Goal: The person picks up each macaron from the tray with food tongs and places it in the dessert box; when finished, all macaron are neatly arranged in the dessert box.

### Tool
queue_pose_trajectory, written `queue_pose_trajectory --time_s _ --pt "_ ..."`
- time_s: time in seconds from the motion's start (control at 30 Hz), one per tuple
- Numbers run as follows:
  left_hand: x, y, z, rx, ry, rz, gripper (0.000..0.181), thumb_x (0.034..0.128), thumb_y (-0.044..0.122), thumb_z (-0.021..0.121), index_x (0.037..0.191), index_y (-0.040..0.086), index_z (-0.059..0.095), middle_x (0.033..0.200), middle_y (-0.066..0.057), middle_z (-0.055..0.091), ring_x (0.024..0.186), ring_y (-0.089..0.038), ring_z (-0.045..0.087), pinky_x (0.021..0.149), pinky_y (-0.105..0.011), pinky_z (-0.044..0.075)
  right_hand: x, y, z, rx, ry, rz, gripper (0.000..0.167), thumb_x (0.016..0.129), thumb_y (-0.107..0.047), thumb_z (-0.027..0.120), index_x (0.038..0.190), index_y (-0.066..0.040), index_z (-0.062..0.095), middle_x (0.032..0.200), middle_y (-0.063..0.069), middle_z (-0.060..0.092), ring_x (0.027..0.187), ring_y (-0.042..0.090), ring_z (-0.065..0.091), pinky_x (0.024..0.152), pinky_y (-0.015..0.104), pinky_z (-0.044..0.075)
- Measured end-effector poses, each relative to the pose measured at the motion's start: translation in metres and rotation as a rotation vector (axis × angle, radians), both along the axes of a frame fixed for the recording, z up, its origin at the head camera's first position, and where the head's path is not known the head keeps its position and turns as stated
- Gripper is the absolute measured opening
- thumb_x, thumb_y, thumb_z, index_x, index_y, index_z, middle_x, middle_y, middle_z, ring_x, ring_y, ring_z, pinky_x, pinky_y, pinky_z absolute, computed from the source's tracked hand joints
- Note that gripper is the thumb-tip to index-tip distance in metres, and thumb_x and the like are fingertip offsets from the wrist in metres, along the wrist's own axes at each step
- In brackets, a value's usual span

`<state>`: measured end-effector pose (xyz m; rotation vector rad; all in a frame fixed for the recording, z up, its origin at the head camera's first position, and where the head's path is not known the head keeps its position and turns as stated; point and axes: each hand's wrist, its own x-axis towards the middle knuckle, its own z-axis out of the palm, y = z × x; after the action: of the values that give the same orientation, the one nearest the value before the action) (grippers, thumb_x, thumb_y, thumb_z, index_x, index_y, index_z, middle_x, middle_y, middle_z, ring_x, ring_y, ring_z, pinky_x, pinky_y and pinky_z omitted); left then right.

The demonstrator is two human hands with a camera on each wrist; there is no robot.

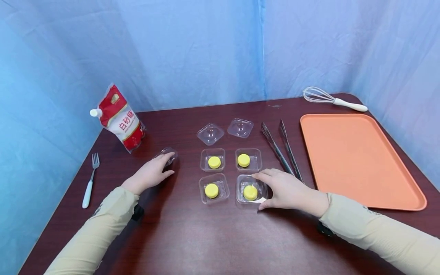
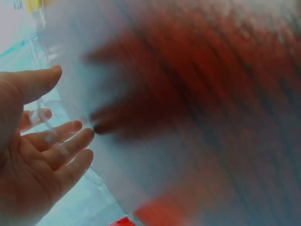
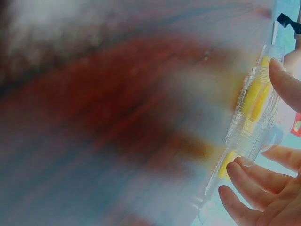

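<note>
My left hand (image 1: pixel 152 172) is at the left of the table, its fingers over a clear plastic lid (image 1: pixel 170 156). The thumb stands apart from the fingers in the left wrist view, and the lid lies partly behind it. My right hand (image 1: pixel 287 190) spans a clear lid (image 1: pixel 258 183) on the front right plastic box, thumb at the near edge and fingers at the far edge. A yellow round piece (image 1: pixel 250 193) shows through it. Beside it stand three more clear boxes, the front left box (image 1: pixel 222 194) among them, each with a yellow round piece (image 1: pixel 211 190).
Two clear lids (image 1: pixel 211 133) lie behind the boxes. Black-and-steel tongs (image 1: pixel 280 149), an orange tray (image 1: pixel 361 160) and a white whisk (image 1: pixel 335 100) lie to the right. A red-and-white sugar bag (image 1: pixel 120 118) and a fork (image 1: pixel 91 181) are at the left.
</note>
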<state>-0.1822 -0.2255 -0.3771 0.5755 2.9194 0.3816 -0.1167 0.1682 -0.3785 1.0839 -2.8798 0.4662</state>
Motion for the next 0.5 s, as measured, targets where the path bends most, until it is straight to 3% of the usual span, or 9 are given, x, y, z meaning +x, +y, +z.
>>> queue_pose_trajectory --time_s 0.2,0.5 --pt "-0.0018 -0.0011 -0.0001 0.035 0.027 0.005 0.051 0.09 0.008 0.062 0.136 0.0 0.042 0.128 -0.023 0.057 0.114 -0.035 0.058 0.095 -0.05 0.046 0.0001 -0.0001 -0.0005 0.003 -0.003 -0.004 0.081 0.061 -0.046 0.084 0.125 -0.004 0.058 0.115 0.008 0.062 0.106 0.025 0.06 0.09 0.042 0.049" --pt "0.0009 0.0002 0.0047 0.125 -0.008 0.035 0.047 0.0919 0.004 0.056 0.137 0.001 0.043 0.122 -0.02 0.062 0.111 -0.032 0.061 0.094 -0.049 0.047 0.0001 -0.0006 0.0003 0.005 -0.013 -0.007 0.081 0.061 -0.045 0.085 0.125 -0.004 0.057 0.115 0.009 0.062 0.106 0.026 0.06 0.09 0.043 0.049"
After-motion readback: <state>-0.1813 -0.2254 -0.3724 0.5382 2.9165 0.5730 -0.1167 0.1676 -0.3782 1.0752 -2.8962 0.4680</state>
